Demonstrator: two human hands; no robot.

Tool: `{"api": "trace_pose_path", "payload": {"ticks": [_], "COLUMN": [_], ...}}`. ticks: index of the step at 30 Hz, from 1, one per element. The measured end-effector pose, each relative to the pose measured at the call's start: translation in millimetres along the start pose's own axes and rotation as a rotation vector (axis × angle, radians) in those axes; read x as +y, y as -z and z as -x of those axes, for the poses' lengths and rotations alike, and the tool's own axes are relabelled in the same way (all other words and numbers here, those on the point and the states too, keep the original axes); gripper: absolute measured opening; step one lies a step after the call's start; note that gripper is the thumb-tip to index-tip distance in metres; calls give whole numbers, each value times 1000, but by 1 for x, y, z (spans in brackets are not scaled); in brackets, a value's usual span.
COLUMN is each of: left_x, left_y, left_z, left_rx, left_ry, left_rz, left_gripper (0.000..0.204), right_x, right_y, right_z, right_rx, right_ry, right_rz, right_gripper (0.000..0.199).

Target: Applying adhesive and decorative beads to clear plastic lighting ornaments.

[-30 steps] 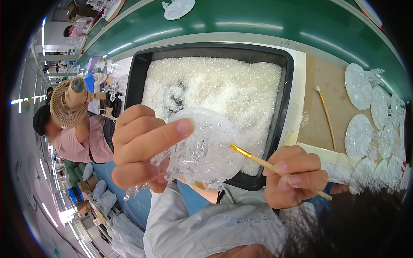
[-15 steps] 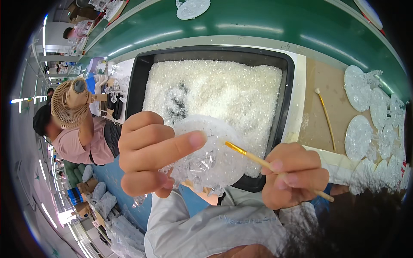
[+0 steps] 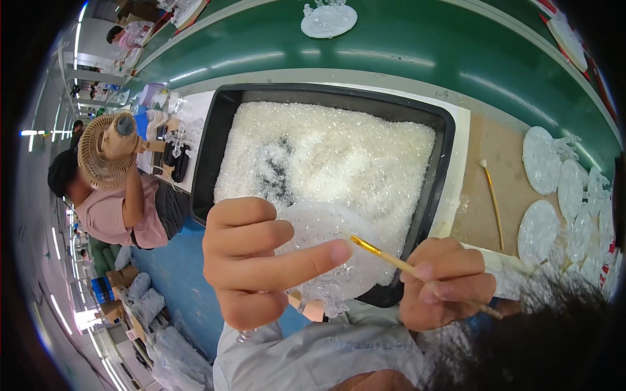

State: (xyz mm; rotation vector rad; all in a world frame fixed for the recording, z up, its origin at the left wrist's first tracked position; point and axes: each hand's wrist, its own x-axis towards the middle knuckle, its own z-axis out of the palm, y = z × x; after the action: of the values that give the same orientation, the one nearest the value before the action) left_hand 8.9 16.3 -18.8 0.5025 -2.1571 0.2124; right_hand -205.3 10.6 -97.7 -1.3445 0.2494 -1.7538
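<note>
A clear round disc (image 3: 326,221) with small transparent figures moulded on it hangs above the near part of a black tray (image 3: 448,156). My left hand (image 3: 251,260) grips it at its left side, with the index finger stretched across its face. Part of the grip is hidden behind the fingers. My right hand (image 3: 447,283) is closed around a thin wooden paintbrush (image 3: 401,264), pinched between thumb and fingers. The brush's tip points left, at the disc, close to my left index fingertip; whether they touch I cannot tell. White glittering granules (image 3: 352,143) fill the tray.
Another brush (image 3: 493,202) lies on the brown board at right, beside several clear discs (image 3: 541,159). Beyond the tray runs a green conveyor belt (image 3: 404,39) carrying another disc (image 3: 329,21). At left are a tan fan (image 3: 107,150) and a person in pink (image 3: 124,218).
My left index finger has moved right across the disc, nearer to the brush tip. The disc on the belt has moved right. The whole view has shifted slightly.
</note>
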Motion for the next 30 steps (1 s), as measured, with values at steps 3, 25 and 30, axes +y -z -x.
{"api": "trace_pose_path", "payload": {"ticks": [3, 25, 30], "left_x": [0, -28, -29], "left_y": [0, 9, 10], "left_z": [1, 15, 15], "left_rx": [-11, -112, -110], "left_ry": [-2, 1, -4], "left_rz": [8, 62, 50], "left_gripper": [31, 30, 29], "right_x": [0, -1, 0], "right_y": [-1, 11, 5], "right_z": [1, -6, 1], "right_rx": [30, -147, -161], "right_ry": [-13, 147, 138], "right_rz": [20, -50, -11], "right_gripper": [22, 22, 26]}}
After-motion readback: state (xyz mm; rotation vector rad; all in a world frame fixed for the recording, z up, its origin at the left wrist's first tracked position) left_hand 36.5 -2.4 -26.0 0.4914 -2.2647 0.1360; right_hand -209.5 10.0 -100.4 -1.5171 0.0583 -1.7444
